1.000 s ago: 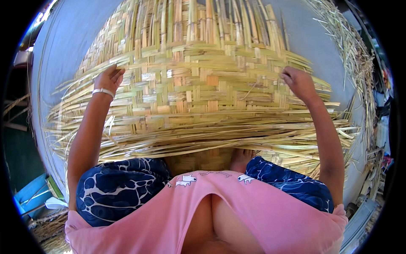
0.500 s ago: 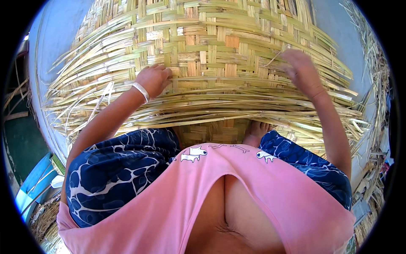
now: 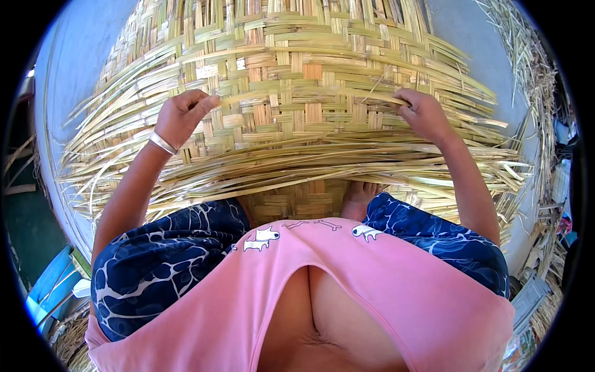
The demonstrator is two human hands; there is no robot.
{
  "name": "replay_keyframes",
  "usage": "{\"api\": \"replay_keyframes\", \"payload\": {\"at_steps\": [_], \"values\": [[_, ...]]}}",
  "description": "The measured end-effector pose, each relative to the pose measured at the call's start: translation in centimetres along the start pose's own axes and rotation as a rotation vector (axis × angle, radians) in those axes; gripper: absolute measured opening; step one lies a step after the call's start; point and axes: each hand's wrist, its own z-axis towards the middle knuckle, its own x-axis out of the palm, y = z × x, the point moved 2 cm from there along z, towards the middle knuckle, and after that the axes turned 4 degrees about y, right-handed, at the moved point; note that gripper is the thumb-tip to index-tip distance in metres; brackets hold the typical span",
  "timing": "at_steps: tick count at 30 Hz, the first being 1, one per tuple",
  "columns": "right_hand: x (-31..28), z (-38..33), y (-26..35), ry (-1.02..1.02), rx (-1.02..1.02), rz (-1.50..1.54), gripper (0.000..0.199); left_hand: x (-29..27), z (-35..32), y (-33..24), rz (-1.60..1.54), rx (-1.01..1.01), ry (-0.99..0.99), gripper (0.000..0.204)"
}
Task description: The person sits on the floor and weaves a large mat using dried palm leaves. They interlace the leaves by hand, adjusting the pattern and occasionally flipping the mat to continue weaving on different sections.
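Between my hands a thin, pale bamboo strip [image 3: 282,92] stretches in a shallow arc, slightly blurred, over the woven bamboo mat [image 3: 260,115]. Its left part is pinched by the thumb and fingers of my left hand [image 3: 183,118], which has a pale bangle at the wrist. My right hand [image 3: 427,115] is closed on the strip's other part, over the right side of the mat. Nearer to me, a band of loose long strips [image 3: 310,149] lies across the mat. Frayed strip ends stick out on both sides.
My bare foot [image 3: 359,199] rests on the mat's near part, between my legs. Dry stalks and straw [image 3: 536,93] lie along the right side of the grey floor [image 3: 77,46]. A blue object [image 3: 52,282] stands at the lower left.
My left hand has moved left and a little up off the weave, and now pinches the strip. My right hand has closed on it too. The strip now spans between both hands.
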Motion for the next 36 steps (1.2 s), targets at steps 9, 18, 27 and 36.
{"api": "replay_keyframes", "payload": {"at_steps": [9, 18, 27, 36], "values": [[-2.3, -0.1, 1.8, 0.043, 0.023, -0.148, 0.035, -1.4, -0.6, 3.3, 0.68, 0.184, -0.214, 0.029], [-0.5, 1.4, -2.4, 0.061, 0.065, -0.414, 0.034, -0.6, -0.3, 6.6, 0.614, 0.069, -0.192, 0.041], [-1.2, 0.9, -3.0, 0.054, 0.097, -0.314, 0.033, -0.5, 0.3, 6.4, 0.597, 0.094, -0.163, 0.048], [-2.1, 0.9, -4.4, -0.019, 0.198, -0.303, 0.026, -1.5, -0.2, 6.3, 0.598, 0.17, -0.123, 0.045]]}}
